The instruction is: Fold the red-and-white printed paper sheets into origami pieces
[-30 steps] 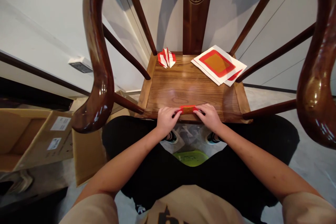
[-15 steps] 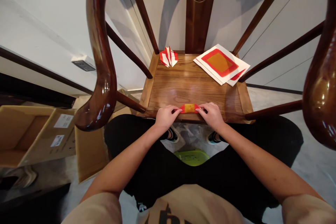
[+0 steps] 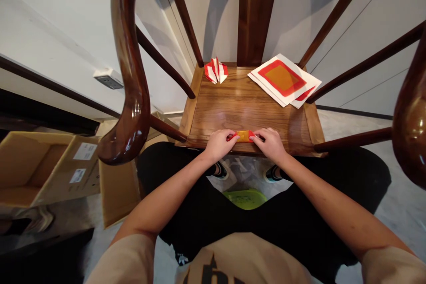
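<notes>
A small folded strip of red and gold paper [image 3: 244,136] lies level at the front edge of the wooden chair seat [image 3: 226,111]. My left hand [image 3: 220,143] pinches its left end between thumb and fingers. At the right end, my right hand [image 3: 270,143] grips it the same way, closed. The gold middle shows between both hands. Toward the back left of the seat stands a folded red and white paper piece [image 3: 216,71]. Flat sheets with a red and gold square [image 3: 282,78] overlap at the back right.
Curved chair arms rise at left [image 3: 131,75] and right [image 3: 411,133]. An open cardboard box [image 3: 66,177] sits on the floor at the left, near another person's shoe [image 3: 41,219]. Below the seat is a green container [image 3: 246,199].
The view has shifted slightly. My left hand has moved inward along the strip, covering more of its left end; my right hand still grips the other end.
</notes>
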Action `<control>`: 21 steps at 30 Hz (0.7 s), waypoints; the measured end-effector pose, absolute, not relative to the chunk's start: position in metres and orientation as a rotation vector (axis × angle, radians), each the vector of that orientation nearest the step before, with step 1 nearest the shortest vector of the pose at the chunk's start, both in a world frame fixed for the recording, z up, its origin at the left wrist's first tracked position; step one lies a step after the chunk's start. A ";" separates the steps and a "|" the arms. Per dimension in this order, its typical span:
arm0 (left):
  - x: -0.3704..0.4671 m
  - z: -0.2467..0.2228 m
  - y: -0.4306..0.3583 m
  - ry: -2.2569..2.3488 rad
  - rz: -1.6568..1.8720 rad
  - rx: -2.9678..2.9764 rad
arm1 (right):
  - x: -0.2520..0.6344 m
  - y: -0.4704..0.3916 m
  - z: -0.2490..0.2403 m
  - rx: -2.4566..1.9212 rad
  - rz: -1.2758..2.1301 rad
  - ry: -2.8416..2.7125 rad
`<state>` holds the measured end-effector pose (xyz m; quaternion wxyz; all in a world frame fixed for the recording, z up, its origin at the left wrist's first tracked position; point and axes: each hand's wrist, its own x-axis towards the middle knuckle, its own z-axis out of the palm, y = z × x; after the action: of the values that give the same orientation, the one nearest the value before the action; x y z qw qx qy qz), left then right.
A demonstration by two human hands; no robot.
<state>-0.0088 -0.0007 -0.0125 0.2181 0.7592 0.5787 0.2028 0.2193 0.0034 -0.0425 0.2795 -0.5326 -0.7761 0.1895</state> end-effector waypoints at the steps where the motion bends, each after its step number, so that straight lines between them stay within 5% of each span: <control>1: -0.010 -0.012 0.000 1.564 0.563 2.131 | 0.221 0.003 -0.042 -1.394 0.504 -2.099; 11: -0.017 -0.026 -0.023 1.296 0.437 2.636 | 0.227 -0.010 -0.043 -1.119 0.311 -2.375; 21: -0.014 -0.026 -0.028 1.408 0.633 2.524 | 0.225 -0.009 -0.038 -1.140 0.395 -2.357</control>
<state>-0.0138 -0.0277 -0.0261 0.0916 0.8495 0.4740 0.2130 0.2253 -0.0086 -0.0382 0.2443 -0.4175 -0.8632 0.1447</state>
